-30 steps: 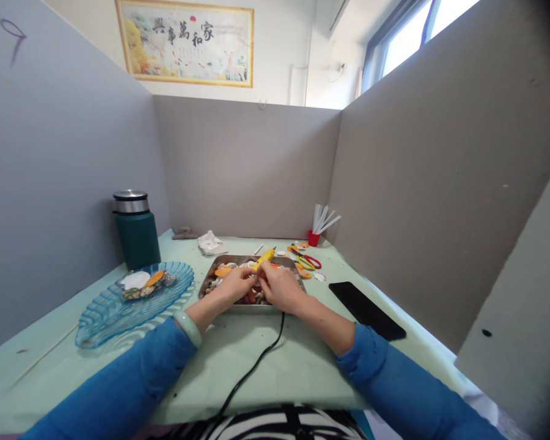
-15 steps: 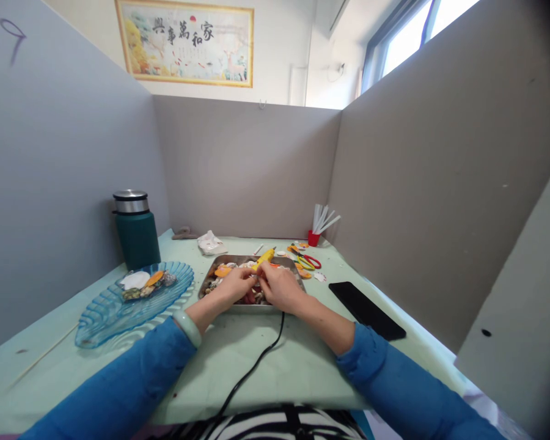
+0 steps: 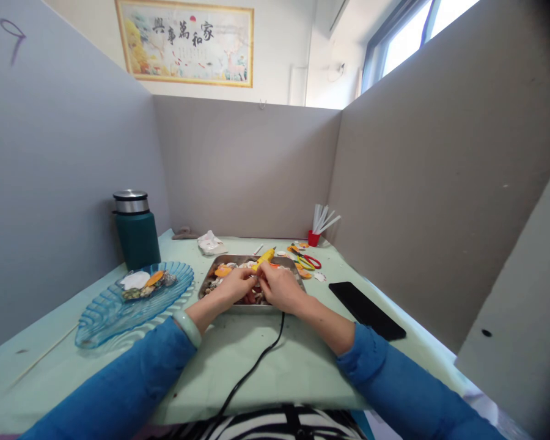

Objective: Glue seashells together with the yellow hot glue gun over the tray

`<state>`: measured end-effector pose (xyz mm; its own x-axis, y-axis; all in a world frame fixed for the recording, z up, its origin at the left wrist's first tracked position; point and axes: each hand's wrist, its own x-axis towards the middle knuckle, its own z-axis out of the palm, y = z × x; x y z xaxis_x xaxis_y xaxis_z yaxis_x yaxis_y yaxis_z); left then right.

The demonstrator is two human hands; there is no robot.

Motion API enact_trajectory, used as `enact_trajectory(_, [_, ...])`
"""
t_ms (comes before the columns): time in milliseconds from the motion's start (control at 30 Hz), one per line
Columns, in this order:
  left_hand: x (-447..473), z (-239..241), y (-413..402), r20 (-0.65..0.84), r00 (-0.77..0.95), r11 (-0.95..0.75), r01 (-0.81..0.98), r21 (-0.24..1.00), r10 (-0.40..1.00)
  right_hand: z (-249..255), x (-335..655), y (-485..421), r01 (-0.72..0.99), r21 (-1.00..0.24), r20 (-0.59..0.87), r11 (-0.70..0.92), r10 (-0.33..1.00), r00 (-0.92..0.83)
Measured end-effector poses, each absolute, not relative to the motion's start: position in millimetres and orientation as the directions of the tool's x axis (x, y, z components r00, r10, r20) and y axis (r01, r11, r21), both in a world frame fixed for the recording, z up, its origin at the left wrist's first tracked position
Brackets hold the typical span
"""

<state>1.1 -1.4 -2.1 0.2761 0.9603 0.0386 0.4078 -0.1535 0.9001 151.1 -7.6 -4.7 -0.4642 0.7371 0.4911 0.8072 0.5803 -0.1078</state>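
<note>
1. Over the metal tray [image 3: 245, 309], left hand [image 3: 233, 287] and right hand [image 3: 280, 287] met, fingers [image 3: 247, 274] bunched; whether they grasped anything was hidden.
2. Farther back inside, shell-like pieces [image 3: 223, 271] looked light, hard, perhaps brittle, best taken by their rims.

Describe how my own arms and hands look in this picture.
The left sleeve and right sleeve are plain blue, stopping short of the wrists, with a wrinkled edge on the right. A smooth, pale green bangle sits on the left arm; none shows on the right. The left grip and right grip are ungloved hands.
</note>
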Motion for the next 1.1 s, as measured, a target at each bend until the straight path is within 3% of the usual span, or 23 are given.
enact_trajectory(767, [1.8,-0.3,-2.8,0.022,0.268,-0.146,0.450,0.881,0.963,-5.4,151.1,-7.3,0.805,-0.117,0.473,0.581,0.746,-0.470])
enact_trajectory(1100, [-1.4,-7.0,4.2,0.071,0.298,-0.225,0.522,0.823,0.952,-5.6,151.2,-6.9,0.803,-0.098,0.474,0.588,0.737,-0.482])
